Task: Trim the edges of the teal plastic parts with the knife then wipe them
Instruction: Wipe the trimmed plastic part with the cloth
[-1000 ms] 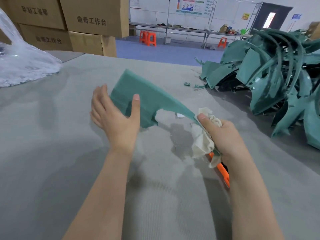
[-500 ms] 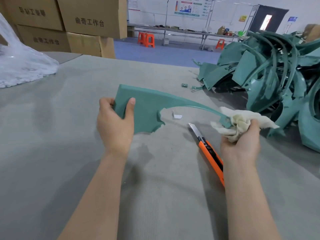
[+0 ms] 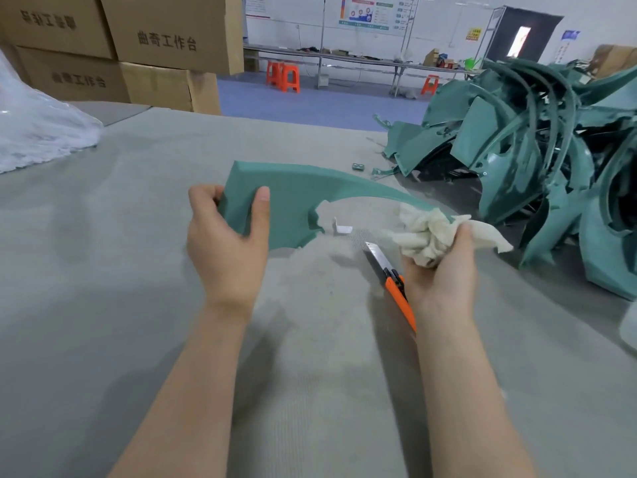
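The left hand (image 3: 227, 243) grips the broad flat end of a matte teal plastic part (image 3: 296, 201), thumb over its near face, fingers hidden behind it; the part's thin curved arm sweeps to the right hand (image 3: 441, 274), which clenches a crumpled off-white cloth (image 3: 427, 236) around the arm's tip, hiding it. Just left of that hand, its handle partly covered by the wrist, an orange knife (image 3: 389, 274) with bare metal blade lies on the grey felt-like bench (image 3: 103, 270). Beyond the right hand a tangled pile of glossy teal parts (image 3: 534, 160) runs off the frame.
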### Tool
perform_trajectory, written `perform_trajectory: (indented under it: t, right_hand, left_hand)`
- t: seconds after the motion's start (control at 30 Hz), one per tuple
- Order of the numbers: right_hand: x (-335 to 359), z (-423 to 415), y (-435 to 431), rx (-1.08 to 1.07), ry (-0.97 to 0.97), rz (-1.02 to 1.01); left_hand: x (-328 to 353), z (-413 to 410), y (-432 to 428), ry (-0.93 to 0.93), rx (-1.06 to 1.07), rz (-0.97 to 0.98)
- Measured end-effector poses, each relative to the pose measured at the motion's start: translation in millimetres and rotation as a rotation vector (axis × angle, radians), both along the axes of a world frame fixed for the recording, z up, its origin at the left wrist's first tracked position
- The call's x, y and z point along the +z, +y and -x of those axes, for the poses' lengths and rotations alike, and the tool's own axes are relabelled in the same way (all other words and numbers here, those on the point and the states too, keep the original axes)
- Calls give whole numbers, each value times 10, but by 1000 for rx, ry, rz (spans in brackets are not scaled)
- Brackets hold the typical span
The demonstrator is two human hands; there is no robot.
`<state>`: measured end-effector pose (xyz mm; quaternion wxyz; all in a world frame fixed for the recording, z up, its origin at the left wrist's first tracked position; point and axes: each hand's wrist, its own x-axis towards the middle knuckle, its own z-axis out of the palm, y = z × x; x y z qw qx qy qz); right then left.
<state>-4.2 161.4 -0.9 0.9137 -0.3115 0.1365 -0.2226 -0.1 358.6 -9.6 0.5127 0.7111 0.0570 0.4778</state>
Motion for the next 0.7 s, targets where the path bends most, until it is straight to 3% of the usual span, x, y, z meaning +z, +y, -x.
perform_trajectory:
  t: [0.23,0.7]
  right_hand:
    - [-84,-62,-97,-63,193,152]
    - [-180,-123,-123,-313,180,493]
  left_hand:
    - [19,32,0,29,-35,-120]
    - [-48,-64,71,261,-43,-100]
